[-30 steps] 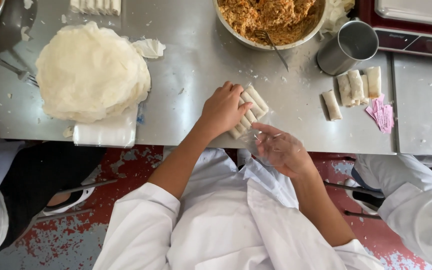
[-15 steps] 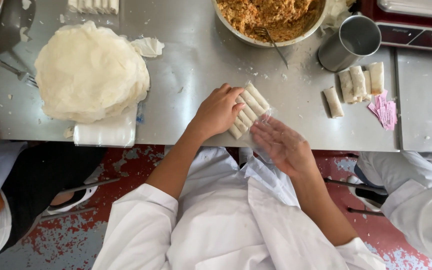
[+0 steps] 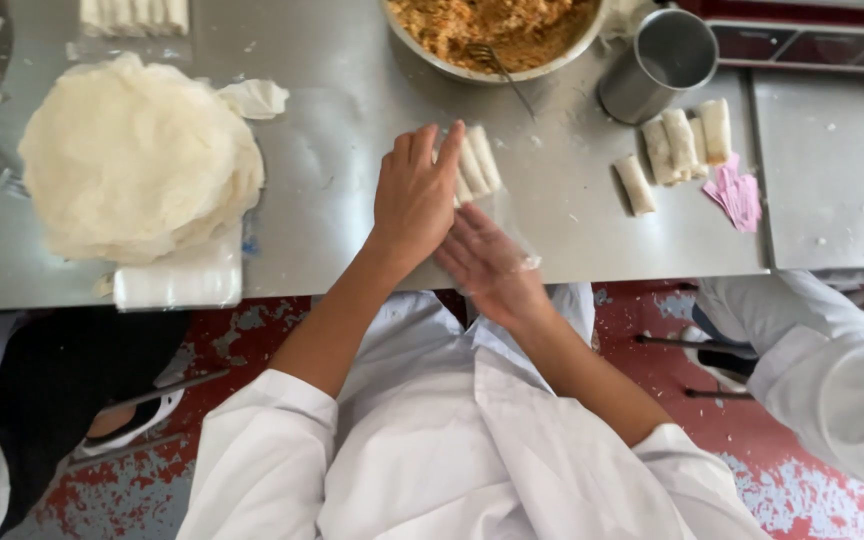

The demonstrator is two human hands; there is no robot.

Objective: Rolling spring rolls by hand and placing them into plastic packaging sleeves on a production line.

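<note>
My left hand [image 3: 415,192] lies over a row of pale rolled pastries [image 3: 476,163] on the steel table [image 3: 332,190], fingers together and pointing away from me. Two or three rolls show past its fingertips. My right hand [image 3: 487,262] sits just below it at the table's near edge, palm up with fingers stretched, inside or under a clear plastic bag [image 3: 517,243]. The two hands touch at the wrist and fingertips.
A stack of thin round wrappers [image 3: 137,155] lies to the left, with a folded white cloth [image 3: 177,280] at the edge. At the back stand a steel bowl of orange filling [image 3: 492,30] and a metal cup [image 3: 657,62]. Finished rolls [image 3: 677,145] and pink paper [image 3: 737,195] lie right. Other people's sleeves flank me.
My right hand has risen from below the table edge up to my left hand, opening flat under the plastic. My left hand stays on the rolls and has flattened.
</note>
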